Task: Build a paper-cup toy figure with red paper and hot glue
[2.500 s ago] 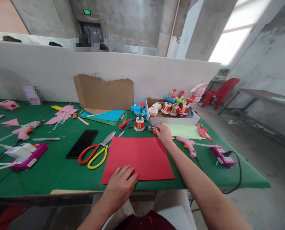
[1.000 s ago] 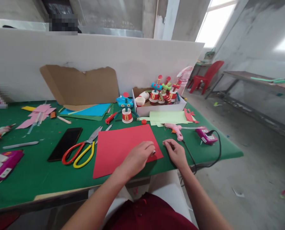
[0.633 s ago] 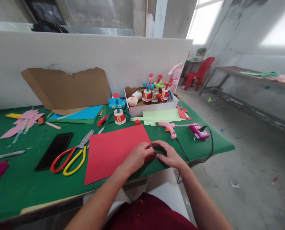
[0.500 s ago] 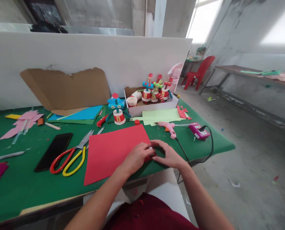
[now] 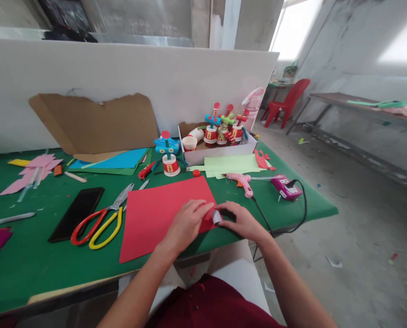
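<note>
A red sheet of paper (image 5: 155,218) lies on the green table in front of me. My left hand (image 5: 188,223) rests on its right part with fingers stretched out toward the sheet's right edge. At that edge stands a small whitish rolled piece (image 5: 216,217), curved like a short tube; its far side is hidden. My right hand (image 5: 239,221) curls around the piece from the right, thumb and fingers closed on it. Beyond the sheet are a small red round cap (image 5: 196,173) and a pink glue gun (image 5: 241,180).
Scissors (image 5: 104,218) and a black phone (image 5: 76,214) lie to the left. A blue paper-cup figure (image 5: 171,165) stands behind the sheet, beside a white box (image 5: 220,154) holding similar figures. A purple power strip (image 5: 286,187) with a black cord sits near the table's right edge.
My left hand has drawn back a little to the left, its fingers straightening off the small piece. More of the whitish roll shows. My right hand has stayed beside it.
</note>
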### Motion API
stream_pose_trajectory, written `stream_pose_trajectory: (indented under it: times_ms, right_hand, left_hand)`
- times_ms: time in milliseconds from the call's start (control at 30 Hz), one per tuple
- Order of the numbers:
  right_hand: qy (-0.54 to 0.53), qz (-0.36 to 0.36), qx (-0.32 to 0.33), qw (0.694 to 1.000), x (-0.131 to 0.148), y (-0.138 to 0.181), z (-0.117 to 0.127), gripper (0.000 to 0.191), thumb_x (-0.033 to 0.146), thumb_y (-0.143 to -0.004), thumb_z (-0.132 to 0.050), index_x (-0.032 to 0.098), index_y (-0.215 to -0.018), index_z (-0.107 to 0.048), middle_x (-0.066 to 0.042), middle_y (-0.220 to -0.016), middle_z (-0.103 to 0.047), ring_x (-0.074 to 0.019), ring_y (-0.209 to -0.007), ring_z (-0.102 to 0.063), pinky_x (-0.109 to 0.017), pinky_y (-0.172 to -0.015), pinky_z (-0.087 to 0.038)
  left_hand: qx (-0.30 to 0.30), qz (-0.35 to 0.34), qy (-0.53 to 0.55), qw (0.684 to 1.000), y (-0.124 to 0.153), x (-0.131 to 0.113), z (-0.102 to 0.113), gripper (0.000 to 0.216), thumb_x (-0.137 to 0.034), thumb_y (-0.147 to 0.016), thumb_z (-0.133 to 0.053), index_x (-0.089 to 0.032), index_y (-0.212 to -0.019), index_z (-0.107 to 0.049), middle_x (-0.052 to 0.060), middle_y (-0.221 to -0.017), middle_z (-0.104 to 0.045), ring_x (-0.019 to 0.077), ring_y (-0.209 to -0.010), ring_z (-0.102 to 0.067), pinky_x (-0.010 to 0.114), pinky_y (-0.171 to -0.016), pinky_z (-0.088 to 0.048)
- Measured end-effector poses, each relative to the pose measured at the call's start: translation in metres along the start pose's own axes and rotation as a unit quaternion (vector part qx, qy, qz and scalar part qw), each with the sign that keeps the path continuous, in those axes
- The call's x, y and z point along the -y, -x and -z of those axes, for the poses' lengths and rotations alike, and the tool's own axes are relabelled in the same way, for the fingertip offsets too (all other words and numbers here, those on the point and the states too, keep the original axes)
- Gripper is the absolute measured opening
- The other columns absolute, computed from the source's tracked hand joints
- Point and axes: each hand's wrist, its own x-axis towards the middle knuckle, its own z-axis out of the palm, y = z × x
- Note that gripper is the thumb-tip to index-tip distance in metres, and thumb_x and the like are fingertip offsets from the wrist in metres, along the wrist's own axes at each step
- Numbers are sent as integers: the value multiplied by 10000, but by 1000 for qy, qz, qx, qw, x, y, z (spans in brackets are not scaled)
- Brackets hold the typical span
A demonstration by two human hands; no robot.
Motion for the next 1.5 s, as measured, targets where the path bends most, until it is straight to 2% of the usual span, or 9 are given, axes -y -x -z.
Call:
stream_pose_trajectory:
  times_ms: [100, 233, 433, 567, 1000, 1500]
  right_hand:
    - [-4, -3, 8, 1000, 1, 0, 2, 271, 261, -802, -684, 228, -1069, -653, -61, -1056, -697, -225, -1000, -633, -391, -933, -486]
    - [-6, -12, 6, 1000, 2, -1, 4, 251, 260, -809, -672, 229, -1057, -656, -52, -1045, -696, -219, -998, -633, -377, -929, -485]
    - [-3, -17, 8, 1000, 3, 0, 5, 245, 258, -806, -668, 227, -1049, -653, -44, -1036, -695, -214, -992, -631, -363, -918, -487]
    - [4, -20, 13, 1000, 3, 0, 7, 244, 254, -806, -665, 227, -1048, -651, -41, -1040, -699, -217, -1004, -631, -392, -964, -464]
    - [0, -11, 3, 1000, 0, 1, 6, 229, 303, -804, -663, 248, -1027, -663, -31, -1035, -718, -228, -1014, -648, -471, -1093, -367]
    - [9, -5, 8, 1000, 0, 1, 7, 235, 303, -812, -655, 242, -1038, -666, -38, -1033, -717, -229, -1009, -648, -450, -1039, -422]
  left_hand:
    - [-41, 24, -16, 999, 12, 3, 8, 404, -40, -892, -343, -181, -1112, -651, 95, -1091, -633, 204, -1017, -555, 369, -895, -482]
    - [-14, 20, -8, 1000, 27, -4, 9, 379, -25, -877, -355, -172, -1001, -681, 86, -985, -637, 197, -915, -548, 331, -799, -486]
    - [39, 3, -76, 996, 37, -17, -4, 451, -18, -857, -386, -217, -1178, -634, 89, -1022, -610, 221, -917, -495, 363, -780, -453]
    - [60, 9, -98, 993, 38, -17, -9, 446, -26, -861, -393, -230, -1174, -637, 91, -1019, -596, 229, -920, -477, 369, -770, -436]
    - [57, 18, -83, 995, 39, -16, -8, 429, -62, -890, -380, -245, -1179, -638, 97, -1058, -590, 230, -941, -471, 379, -797, -437]
    - [55, 17, -88, 994, 39, -17, -8, 435, -60, -892, -371, -248, -1179, -639, 92, -1058, -596, 225, -944, -473, 378, -801, -443]
